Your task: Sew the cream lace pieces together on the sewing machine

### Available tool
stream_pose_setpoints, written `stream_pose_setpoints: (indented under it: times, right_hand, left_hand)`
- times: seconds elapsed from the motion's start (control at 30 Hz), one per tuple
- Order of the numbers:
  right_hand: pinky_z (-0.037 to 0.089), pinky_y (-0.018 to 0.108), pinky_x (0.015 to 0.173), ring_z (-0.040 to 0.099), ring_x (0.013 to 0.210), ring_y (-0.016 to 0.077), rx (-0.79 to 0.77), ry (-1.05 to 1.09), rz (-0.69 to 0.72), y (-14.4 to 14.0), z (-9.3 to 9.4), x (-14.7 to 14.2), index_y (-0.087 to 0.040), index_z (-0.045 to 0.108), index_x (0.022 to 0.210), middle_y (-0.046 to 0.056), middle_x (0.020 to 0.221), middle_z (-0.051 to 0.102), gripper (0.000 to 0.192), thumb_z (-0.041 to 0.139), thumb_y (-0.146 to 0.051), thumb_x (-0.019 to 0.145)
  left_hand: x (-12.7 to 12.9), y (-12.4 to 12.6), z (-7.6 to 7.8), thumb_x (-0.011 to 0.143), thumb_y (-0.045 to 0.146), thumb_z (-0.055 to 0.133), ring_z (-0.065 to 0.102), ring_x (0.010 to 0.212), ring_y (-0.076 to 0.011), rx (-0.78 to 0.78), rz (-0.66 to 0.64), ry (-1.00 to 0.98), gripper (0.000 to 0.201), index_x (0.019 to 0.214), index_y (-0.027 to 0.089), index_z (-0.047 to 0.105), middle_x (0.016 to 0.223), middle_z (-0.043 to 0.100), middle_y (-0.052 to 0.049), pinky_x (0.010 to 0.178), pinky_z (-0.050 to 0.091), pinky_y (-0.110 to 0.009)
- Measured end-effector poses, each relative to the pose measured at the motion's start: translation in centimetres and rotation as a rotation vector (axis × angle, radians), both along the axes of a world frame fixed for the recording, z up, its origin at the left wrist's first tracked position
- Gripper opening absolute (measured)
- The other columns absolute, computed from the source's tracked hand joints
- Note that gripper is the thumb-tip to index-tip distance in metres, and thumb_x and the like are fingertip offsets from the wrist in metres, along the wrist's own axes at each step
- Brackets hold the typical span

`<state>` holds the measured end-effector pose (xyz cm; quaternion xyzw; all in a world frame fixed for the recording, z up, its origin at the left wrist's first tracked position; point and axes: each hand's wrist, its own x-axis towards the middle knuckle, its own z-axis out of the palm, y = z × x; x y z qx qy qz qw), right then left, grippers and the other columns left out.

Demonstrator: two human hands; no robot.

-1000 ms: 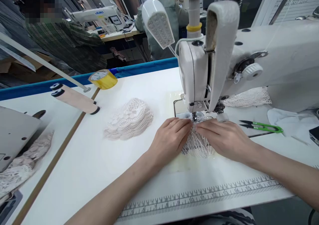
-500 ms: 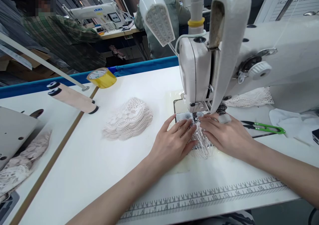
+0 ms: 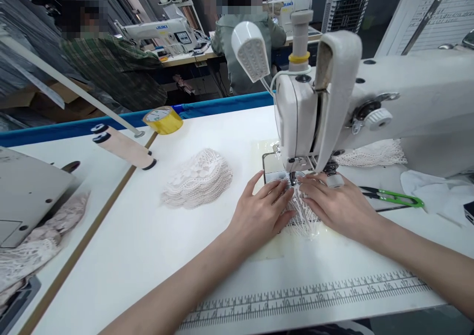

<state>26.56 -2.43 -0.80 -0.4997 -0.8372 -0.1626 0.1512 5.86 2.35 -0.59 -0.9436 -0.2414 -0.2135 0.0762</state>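
My left hand (image 3: pixel 261 207) lies flat on the left side of a white lace piece (image 3: pixel 304 214), fingers stretched and slightly spread. On its right side my right hand (image 3: pixel 338 202) rests with extended fingers, fingertips close to the presser foot (image 3: pixel 292 178). The lace lies under the foot of the white sewing machine (image 3: pixel 299 112), and its loose, fringed-looking end spreads toward me between the hands. My fingers cover part of the lace. A pile of scalloped lace pieces (image 3: pixel 200 179) sits to the left of my left hand.
Green-handled thread snips (image 3: pixel 402 198) and white cloth (image 3: pixel 429 187) lie at right. More lace (image 3: pixel 374 153) rests behind the machine head. Yellow tape (image 3: pixel 166 121) and pinkish thread cones (image 3: pixel 124 147) are at back left. A ruler strip (image 3: pixel 303 295) runs along the front edge. Two people sit beyond.
The head view has tilted up a little, so the scene sits lower. Both hands stay beside the presser foot, and the lace between them looks slightly more spread out.
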Motion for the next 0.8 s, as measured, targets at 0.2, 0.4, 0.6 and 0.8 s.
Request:
stream_pose_setpoints:
  times: [0.2,0.4,0.6,0.8]
  right_hand:
    - [0.043,0.037,0.088,0.064,0.085,0.0197,0.050,0.026,0.048,0.0,0.0,0.1,-0.013,0.062,0.111,0.009,0.098,0.072,0.025,0.047,-0.015,0.092]
    - [0.045,0.030,0.074,0.064,0.083,0.0158,0.040,0.143,0.276,-0.6,0.6,0.5,-0.014,0.066,0.093,0.005,0.097,0.071,0.020,0.047,-0.008,0.089]
    - [0.049,0.036,0.073,0.063,0.087,0.0225,-0.046,0.206,0.284,-0.8,0.7,0.8,-0.009,0.065,0.103,0.012,0.100,0.069,0.042,0.050,-0.047,0.090]
    - [0.051,0.031,0.077,0.066,0.087,0.0157,0.124,0.119,0.287,-0.5,0.4,0.7,-0.015,0.068,0.093,0.003,0.099,0.072,0.023,0.048,-0.005,0.088]
  left_hand:
    - [-0.1,0.0,0.1,0.094,0.038,0.049,0.059,0.114,-0.0221,0.011,-0.003,-0.019,0.035,0.118,0.015,0.061,0.119,0.065,-0.010,0.110,0.032,-0.051]
    - [-0.6,-0.5,0.6,0.092,0.041,0.053,0.064,0.100,-0.0203,0.049,-0.239,-0.002,0.036,0.108,0.011,0.062,0.107,0.069,-0.009,0.094,0.050,-0.037]
    - [-0.4,-0.9,0.3,0.094,0.010,0.043,0.066,0.089,-0.0159,-0.016,-0.166,-0.071,0.018,0.098,0.011,0.060,0.098,0.071,-0.007,0.078,0.054,-0.029]
    - [0.0,-1.4,0.0,0.091,0.018,0.052,0.064,0.092,-0.0207,0.027,-0.099,-0.020,0.029,0.118,0.008,0.057,0.116,0.066,-0.013,0.071,0.053,-0.034]
